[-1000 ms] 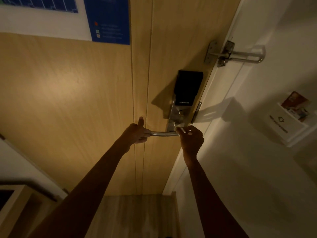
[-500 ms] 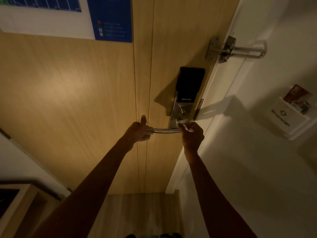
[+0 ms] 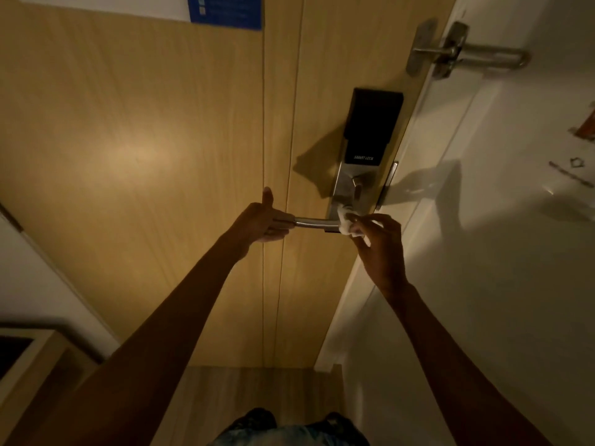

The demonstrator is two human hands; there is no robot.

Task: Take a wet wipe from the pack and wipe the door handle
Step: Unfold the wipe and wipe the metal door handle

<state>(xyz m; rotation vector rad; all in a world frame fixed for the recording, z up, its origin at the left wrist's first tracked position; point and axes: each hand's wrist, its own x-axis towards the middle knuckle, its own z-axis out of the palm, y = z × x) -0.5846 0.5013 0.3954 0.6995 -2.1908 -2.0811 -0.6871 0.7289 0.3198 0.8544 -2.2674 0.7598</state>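
Gripping the free end of the metal door handle [image 3: 314, 223], the left hand [image 3: 262, 222] has its fingers curled round the lever tip and its thumb pointing straight up against the wooden door [image 3: 161, 156]. Right hand [image 3: 381, 241] at the other end of the lever, near the pivot; its fingers pinch a crumpled white wet wipe [image 3: 347, 222], which is pressed against the handle where the lever meets the lock plate. Remaining fingers of that hand spread loosely, not closed. Handle lies roughly level across the door, bare metal showing between the two hands. Just above it, a black panel marked SMART LOCK [image 3: 370, 130] sits on a silver plate. Higher up at the door's edge, a metal swing-bar latch [image 3: 460, 54] reaches across to the white frame. Blue notice [image 3: 225, 14] fixed at the top of the door. White wall [image 3: 483, 284] to the right, with something mounted at the far edge, too cropped to tell. Light dim and warm. Wet wipe pack not in view.
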